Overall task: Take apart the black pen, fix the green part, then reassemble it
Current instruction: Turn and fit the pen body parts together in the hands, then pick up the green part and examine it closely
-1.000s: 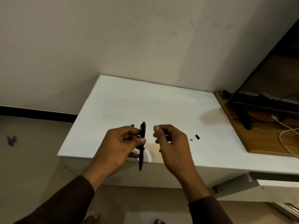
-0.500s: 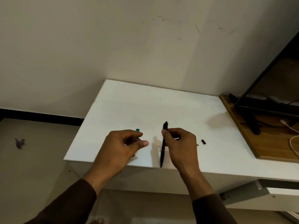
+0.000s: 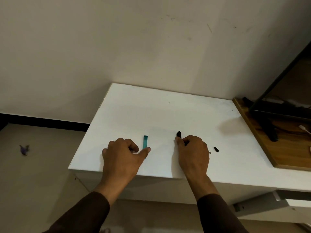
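Note:
The black pen (image 3: 178,134) lies low over the white table (image 3: 151,111); only its upper end shows past my right hand (image 3: 191,153), which grips its barrel. The green part (image 3: 145,141), a short teal strip, lies flat on the table to the left of the pen. My left hand (image 3: 122,157) rests on the table beside it with fingers curled, and the thumb tip covers the strip's near end. A small black pen piece (image 3: 216,149) and a tiny metal piece (image 3: 209,152) lie just right of my right hand.
A wooden board (image 3: 262,142) with a black stand (image 3: 271,132) and a white cable (image 3: 303,128) adjoins the table on the right. The wall rises behind the table. The table's front edge runs just under my wrists, with floor to the left.
The pen passed from my left hand to my right, which lowered it toward the table. My left hand dropped to the table beside the green part.

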Demonstrator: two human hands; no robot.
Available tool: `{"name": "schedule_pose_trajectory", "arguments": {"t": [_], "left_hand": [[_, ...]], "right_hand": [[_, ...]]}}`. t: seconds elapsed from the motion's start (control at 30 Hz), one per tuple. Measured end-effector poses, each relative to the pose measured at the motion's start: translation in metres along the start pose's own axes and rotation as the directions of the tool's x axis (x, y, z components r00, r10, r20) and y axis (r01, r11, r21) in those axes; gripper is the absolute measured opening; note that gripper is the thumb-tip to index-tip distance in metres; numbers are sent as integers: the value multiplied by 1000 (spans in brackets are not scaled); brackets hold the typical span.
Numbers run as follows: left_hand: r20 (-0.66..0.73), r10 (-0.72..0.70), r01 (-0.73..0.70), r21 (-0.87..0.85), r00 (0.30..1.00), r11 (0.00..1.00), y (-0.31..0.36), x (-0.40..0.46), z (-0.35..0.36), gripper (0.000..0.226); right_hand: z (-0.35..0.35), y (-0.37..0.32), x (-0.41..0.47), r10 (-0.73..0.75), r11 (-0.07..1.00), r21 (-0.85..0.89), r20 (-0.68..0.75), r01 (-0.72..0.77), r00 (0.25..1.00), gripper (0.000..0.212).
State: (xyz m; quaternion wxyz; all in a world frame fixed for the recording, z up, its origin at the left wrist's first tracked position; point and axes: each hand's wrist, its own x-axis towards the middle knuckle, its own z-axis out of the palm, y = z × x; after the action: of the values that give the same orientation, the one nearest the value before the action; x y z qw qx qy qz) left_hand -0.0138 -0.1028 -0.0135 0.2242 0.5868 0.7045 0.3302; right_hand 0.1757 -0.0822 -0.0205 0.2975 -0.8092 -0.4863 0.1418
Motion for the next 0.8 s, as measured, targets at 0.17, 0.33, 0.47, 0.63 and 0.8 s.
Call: {"name": "schedule_pose_trajectory", "arguments": {"t": [0.17,0.33,0.47,0.63,0.8], "left_hand": [[-40,-14,19,115,999,993,4,-2,12,33],[-43,-49,50,23,998,998,8,-4,9,26],[-97,88,-100,-130,991,987,16,-16,7,25],[-158,262,-285,-142,952,948,28,-28,3,20],[-28,185,-180,-417,982,891,20,-9,-13,8]], "right_hand": [[-13,-7,-13,-39,999,20,-149,42,988,47],[-8,-28,-44,-177,950,240,-101,197,979,22],[-3,-40,-50,-143,904,419,103,88,984,20],[-14,-43,-48,-112,739,669,243,-83,964,11],[-28,-39,-47,-154,720,690,269,-78,951,9]]}}
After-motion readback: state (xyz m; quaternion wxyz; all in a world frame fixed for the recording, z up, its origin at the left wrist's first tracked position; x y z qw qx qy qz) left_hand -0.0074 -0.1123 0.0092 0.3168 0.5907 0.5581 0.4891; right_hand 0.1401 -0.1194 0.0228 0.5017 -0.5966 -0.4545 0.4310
